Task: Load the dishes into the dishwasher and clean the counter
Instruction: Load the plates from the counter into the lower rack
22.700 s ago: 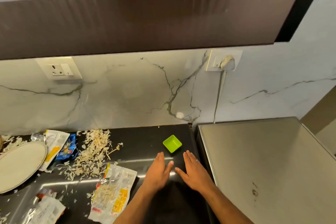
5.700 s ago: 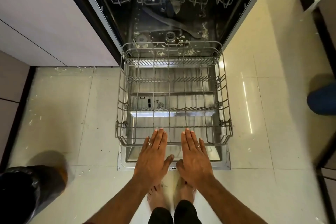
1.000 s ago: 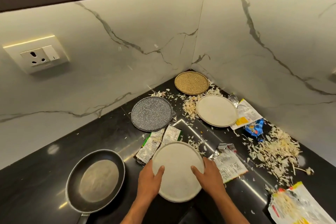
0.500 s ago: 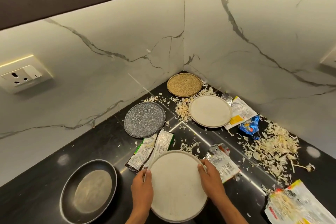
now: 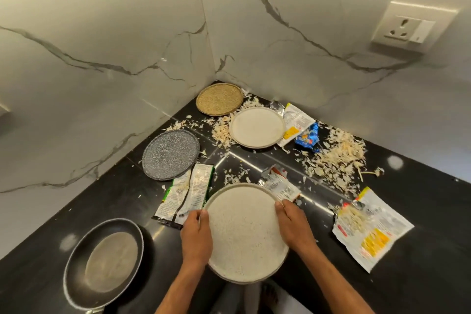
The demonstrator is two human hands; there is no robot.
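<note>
A large off-white plate [image 5: 244,232] is held over the front edge of the black counter [image 5: 433,211]. My left hand [image 5: 196,237] grips its left rim and my right hand [image 5: 293,224] grips its right rim. Farther back on the counter lie a grey speckled plate [image 5: 170,154], a second off-white plate [image 5: 257,126] and a tan woven plate [image 5: 219,99] in the corner. A dark frying pan [image 5: 104,262] sits at the front left.
Torn food wrappers lie by the held plate [image 5: 186,194], at its far edge [image 5: 279,185], at the right [image 5: 369,227] and near the back wall [image 5: 295,122]. Pale vegetable shavings [image 5: 336,158] are scattered across the counter. Marble walls meet in the corner; a wall socket [image 5: 413,27] is at the upper right.
Both hands have drawn the large plate nearer to me, so it now hangs over the counter's front edge. The view has swung left to right, bringing the right socket in.
</note>
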